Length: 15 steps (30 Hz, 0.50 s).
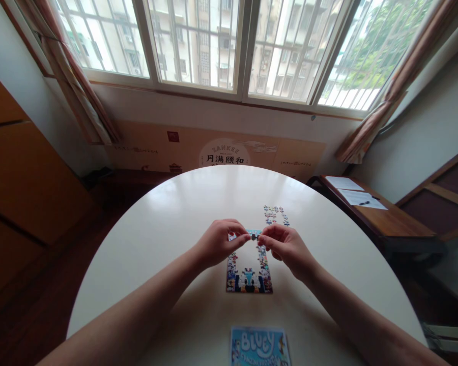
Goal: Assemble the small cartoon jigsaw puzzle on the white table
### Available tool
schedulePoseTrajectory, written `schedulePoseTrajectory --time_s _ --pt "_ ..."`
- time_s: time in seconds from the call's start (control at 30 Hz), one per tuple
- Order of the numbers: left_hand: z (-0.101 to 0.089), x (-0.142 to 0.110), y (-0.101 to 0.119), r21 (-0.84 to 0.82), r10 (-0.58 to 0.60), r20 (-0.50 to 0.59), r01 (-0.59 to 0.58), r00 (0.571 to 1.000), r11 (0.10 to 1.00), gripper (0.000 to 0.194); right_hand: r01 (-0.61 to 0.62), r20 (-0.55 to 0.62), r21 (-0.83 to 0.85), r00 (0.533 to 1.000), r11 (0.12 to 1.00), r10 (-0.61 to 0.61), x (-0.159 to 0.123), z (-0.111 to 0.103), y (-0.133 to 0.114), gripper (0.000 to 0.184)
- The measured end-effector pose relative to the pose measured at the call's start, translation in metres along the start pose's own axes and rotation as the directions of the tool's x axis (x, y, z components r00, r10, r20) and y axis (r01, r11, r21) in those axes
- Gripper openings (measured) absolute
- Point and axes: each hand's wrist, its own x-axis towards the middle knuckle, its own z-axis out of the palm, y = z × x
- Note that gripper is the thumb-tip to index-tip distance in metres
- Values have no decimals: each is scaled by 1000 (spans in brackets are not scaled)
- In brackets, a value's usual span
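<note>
Over the far end of a partly assembled jigsaw puzzle (267,274), my two hands meet fingertip to fingertip. A small dark puzzle piece (254,237) shows between them. My left hand (223,243) pinches its left side, thumb against fingers. From the right, my right hand (286,245) pinches the same piece. The puzzle is a joined upright frame with a bare middle of white table; its near end carries a blue and white figure. Part of the far end is hidden behind my hands. Several loose puzzle pieces (273,209) lie just beyond my right hand.
A blue sheet or box lid (259,345) printed "BLUEY" lies near me on the round white table (137,264). At the right stands a wooden desk (397,226) with papers (362,198) and a pen. Barred windows and a printed cardboard panel (301,152) are behind.
</note>
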Motion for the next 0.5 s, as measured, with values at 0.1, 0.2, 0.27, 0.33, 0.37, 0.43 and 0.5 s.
schedulePoseTrajectory --time_s 0.1,0.2,0.27,0.33,0.37,0.43,0.5 --pt "-1 0 0 -18 -32 21 32 999 999 14 7 -10 -1 1000 1000 -7 -1 4 -1 25" --pt "-3 1 0 -43 -56 33 58 998 997 13 8 -10 -12 1000 1000 -8 1 7 -3 25" --pt "-5 1 0 -60 -67 29 69 997 996 14 2 -1 -21 1000 1000 -2 3 9 -5 24" --pt "-7 2 0 -100 -85 33 88 996 991 15 5 16 -40 1000 999 -5 8 9 -8 24" --pt "-8 2 0 -126 -99 36 102 994 987 16 17 30 -59 999 998 -15 10 9 -9 24" --pt "-10 2 -2 -185 -134 38 138 990 973 17 76 46 -120 996 990 -71 17 9 -12 24" --pt "-12 3 -6 -240 -171 31 173 985 955 19 186 38 -223 983 957 -182 23 9 -14 23"
